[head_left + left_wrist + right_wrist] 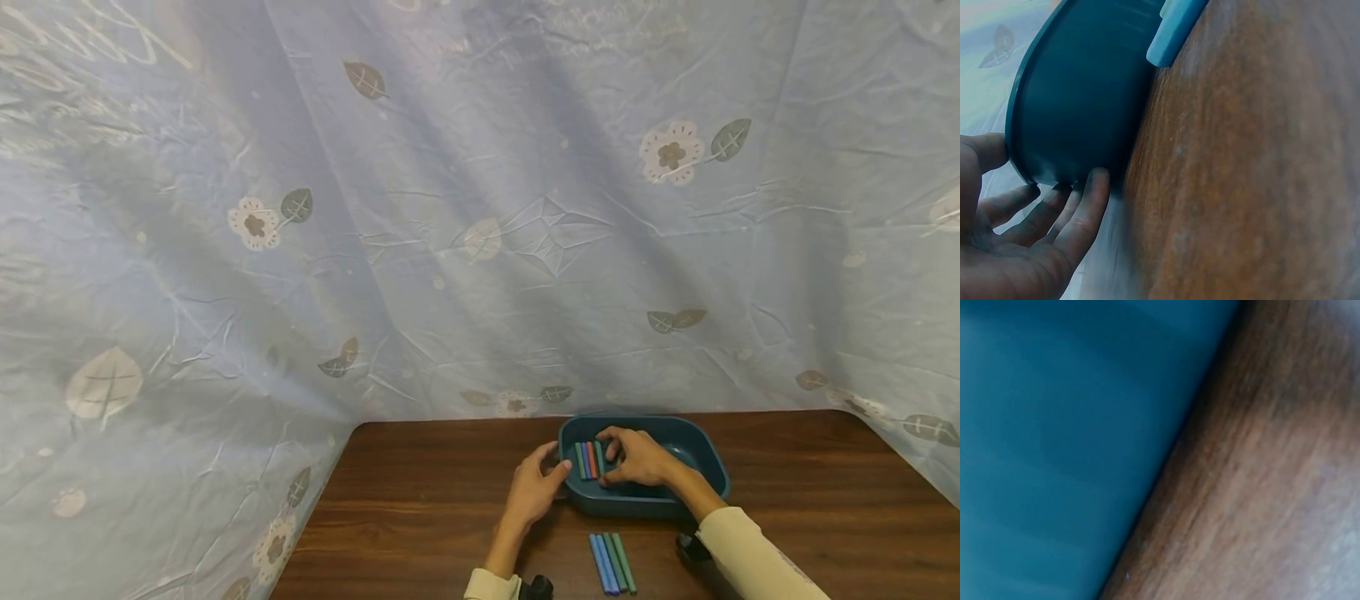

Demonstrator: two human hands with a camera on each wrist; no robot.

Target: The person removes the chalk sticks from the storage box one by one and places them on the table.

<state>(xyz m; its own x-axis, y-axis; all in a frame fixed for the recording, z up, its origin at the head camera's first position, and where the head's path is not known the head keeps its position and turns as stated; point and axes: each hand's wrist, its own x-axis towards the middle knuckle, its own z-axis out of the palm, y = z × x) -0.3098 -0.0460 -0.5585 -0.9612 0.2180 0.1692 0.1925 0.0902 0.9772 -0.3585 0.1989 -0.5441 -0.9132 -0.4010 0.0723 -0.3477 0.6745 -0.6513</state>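
Observation:
A dark teal plastic basin (637,506) stands at the back of the table. My left hand (531,486) holds its left end, thumb at the rim and fingers against the outer wall, as the left wrist view also shows. Inside the basin my right hand (637,457) pinches a thin green stick (599,459) lengthwise between thumb and fingertips. Just left of it lie a red stick (592,460), a blue stick (586,461) and another green stick (579,461), side by side. The right wrist view shows only the basin wall (1072,425) and table, with the hand out of frame.
In front of the basin, two blue sticks (603,564) and two green sticks (619,563) lie in a row on the brown wooden table (405,517). A pale patterned curtain (480,208) hangs behind the table and along its sides.

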